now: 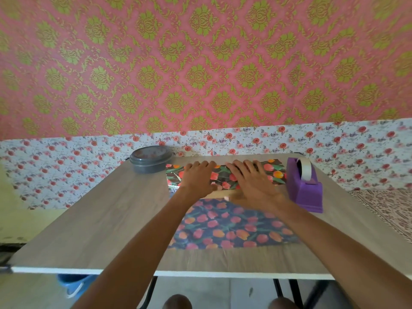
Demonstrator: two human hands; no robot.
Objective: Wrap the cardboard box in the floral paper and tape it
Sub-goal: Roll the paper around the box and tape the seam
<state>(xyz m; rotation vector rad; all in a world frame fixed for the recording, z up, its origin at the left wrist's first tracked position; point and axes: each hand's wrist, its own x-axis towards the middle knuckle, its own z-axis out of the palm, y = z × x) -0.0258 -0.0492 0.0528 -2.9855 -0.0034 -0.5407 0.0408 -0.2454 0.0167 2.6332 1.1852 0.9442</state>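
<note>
While your two hands press flat on the paper-covered top of the cardboard box (219, 194), other things crowd round it on the wood-grain table (100, 219). Just right of the box stands a purple tape dispenser (305, 190) carrying a roll of pale tape, close beside your right wrist. Left of the box and a little beyond it, at the far table edge, sits a round grey container (150, 159) with its lid on.

Dark floral paper (234, 228), printed with red and orange tulips, spreads from the box toward you and is folded up over its top. Your left hand (198, 177) lies on the left part of that top and your right hand (252, 181) on the right part. Fingers are straight on both, so each grip is released, holding nothing, only pressing the paper down.

Paper and hands hide nearly all of the box; only a thin tan strip of its near side shows between your wrists. Your right forearm covers part of the paper nearer you, and the right hand is slightly blurred. Below the table, nearer you and left of the box, a blue object (71, 284) is cut off by the table edge and cannot be identified.
</note>
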